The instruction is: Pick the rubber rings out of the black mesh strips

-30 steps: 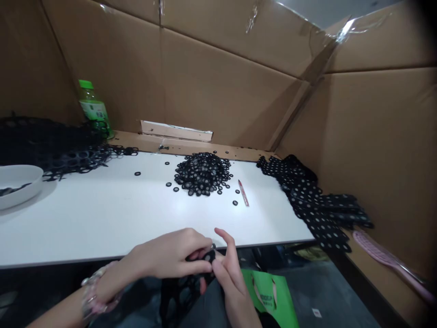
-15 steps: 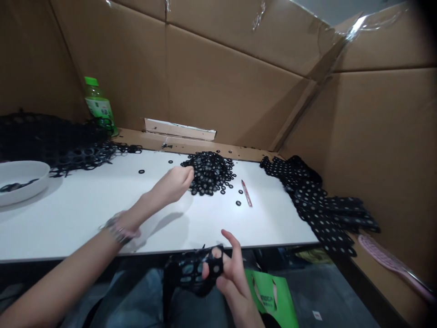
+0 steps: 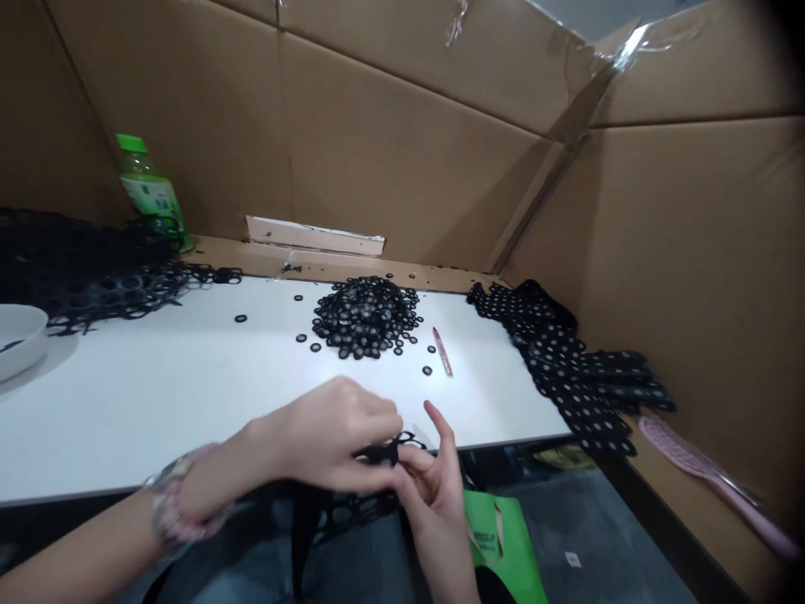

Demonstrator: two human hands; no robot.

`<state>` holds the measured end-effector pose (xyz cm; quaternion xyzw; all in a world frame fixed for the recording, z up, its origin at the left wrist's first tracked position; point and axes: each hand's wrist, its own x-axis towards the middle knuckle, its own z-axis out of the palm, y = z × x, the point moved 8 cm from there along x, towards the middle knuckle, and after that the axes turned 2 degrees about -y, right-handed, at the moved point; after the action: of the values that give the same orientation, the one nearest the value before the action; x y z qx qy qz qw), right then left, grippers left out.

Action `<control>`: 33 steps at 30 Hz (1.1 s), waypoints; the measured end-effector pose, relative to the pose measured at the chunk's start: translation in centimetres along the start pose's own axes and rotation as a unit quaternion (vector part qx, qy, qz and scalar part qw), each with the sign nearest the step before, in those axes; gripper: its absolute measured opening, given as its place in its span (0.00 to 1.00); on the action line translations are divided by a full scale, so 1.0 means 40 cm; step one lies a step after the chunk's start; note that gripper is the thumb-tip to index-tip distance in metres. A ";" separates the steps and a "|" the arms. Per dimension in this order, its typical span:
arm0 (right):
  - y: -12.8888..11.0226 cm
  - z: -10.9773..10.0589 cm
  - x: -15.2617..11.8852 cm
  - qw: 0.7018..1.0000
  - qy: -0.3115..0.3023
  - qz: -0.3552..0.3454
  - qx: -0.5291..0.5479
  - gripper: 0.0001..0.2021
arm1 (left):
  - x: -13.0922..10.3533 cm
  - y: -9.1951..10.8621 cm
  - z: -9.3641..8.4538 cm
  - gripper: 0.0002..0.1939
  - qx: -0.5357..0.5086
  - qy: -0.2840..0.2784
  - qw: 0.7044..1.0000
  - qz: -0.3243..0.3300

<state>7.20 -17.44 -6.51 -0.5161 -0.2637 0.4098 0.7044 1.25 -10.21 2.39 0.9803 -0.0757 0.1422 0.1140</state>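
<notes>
We've got the sheet point(image 3: 352, 510) in both hands, below the front edge of the desk point(image 3: 189, 394), over the lap point(image 3: 257, 549). Black, holey, prob v. light; mat'l unclear, but it hangs limp, so we'd call it soft, not stiff. Shouldn't be slippery in bare fingers. Webs btwn holes look narrow = likely weak pts, could stretch or tear if we yank. Best hold IMO: thumb-finger pinch on a solid bit by a hole's rim, other hand backing it close by.

L hand point(image 3: 343, 432): forearm in from the left, back of hand up, bracelet point(image 3: 189, 503) at wrist; grip pinched on the sheet. R hand point(image 3: 433, 495): up from the bottom, index pointing up, off the sheet; thumb + bent fingers right at L fingertips. R grip looks closed on the sheet's end too, exact contact pt hidden.

Nearby on desk: disc pile point(image 3: 366, 319) beyond the hands, pen point(image 3: 443, 352) just right of it. Dotted sheets point(image 3: 559, 361) at R end, net heap point(image 3: 81, 260) + bowl point(image 3: 25, 344) at L.
</notes>
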 end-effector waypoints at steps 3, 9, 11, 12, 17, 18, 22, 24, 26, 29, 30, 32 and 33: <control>0.004 -0.006 -0.001 1.000 0.011 -0.007 -0.020 0.37 | -0.033 0.030 0.042 0.13 0.030 -0.044 0.998 -0.017; -0.004 0.001 -0.010 0.995 0.022 -0.027 -0.093 0.37 | -0.051 -0.004 0.072 0.10 0.014 -0.028 0.997 -0.070; -0.015 0.011 -0.014 0.991 0.022 -0.057 -0.118 0.36 | -0.052 0.002 0.075 0.11 -0.014 -0.016 0.996 -0.083; -0.020 0.016 -0.017 0.990 0.021 -0.070 -0.124 0.34 | -0.054 0.004 0.076 0.11 -0.041 -0.011 0.995 -0.096; -0.015 0.017 -0.033 0.996 0.024 -0.059 -0.065 0.34 | -0.100 -0.085 -0.015 0.16 -0.148 0.148 0.950 -0.230; -0.008 0.015 -0.034 0.997 0.023 -0.048 -0.051 0.34 | -0.114 -0.124 -0.049 0.16 -0.128 0.191 0.937 -0.264; 0.023 0.015 -0.024 0.999 0.013 -0.025 -0.032 0.34 | -0.094 -0.291 -0.121 0.17 0.063 0.170 0.915 -0.359; 0.032 0.027 -0.016 0.999 -0.008 -0.025 -0.032 0.32 | -0.047 -0.373 -0.107 0.16 0.124 0.105 0.910 -0.381; 0.035 0.048 -0.011 0.998 -0.048 -0.024 -0.021 0.32 | 0.000 -0.438 -0.082 0.15 0.138 0.078 0.907 -0.390; 0.027 0.052 -0.008 0.997 -0.062 -0.036 0.000 0.34 | 0.058 -0.479 -0.050 0.14 0.141 0.058 0.910 -0.386; 0.024 0.042 -0.006 0.998 -0.046 -0.043 0.001 0.35 | 0.069 -0.475 -0.048 0.14 0.144 0.057 0.911 -0.382; 0.019 0.019 0.001 0.999 -0.010 -0.052 -0.009 0.36 | 0.074 -0.438 -0.058 0.15 0.152 0.063 0.913 -0.372; 0.019 0.012 0.005 0.998 -0.003 -0.052 -0.018 0.36 | 0.070 -0.404 -0.069 0.16 0.155 0.071 0.917 -0.361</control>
<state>6.68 -16.93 -7.09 -0.5128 -0.2994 0.3693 0.7148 6.13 5.68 2.53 0.9337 0.3149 0.1703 0.0096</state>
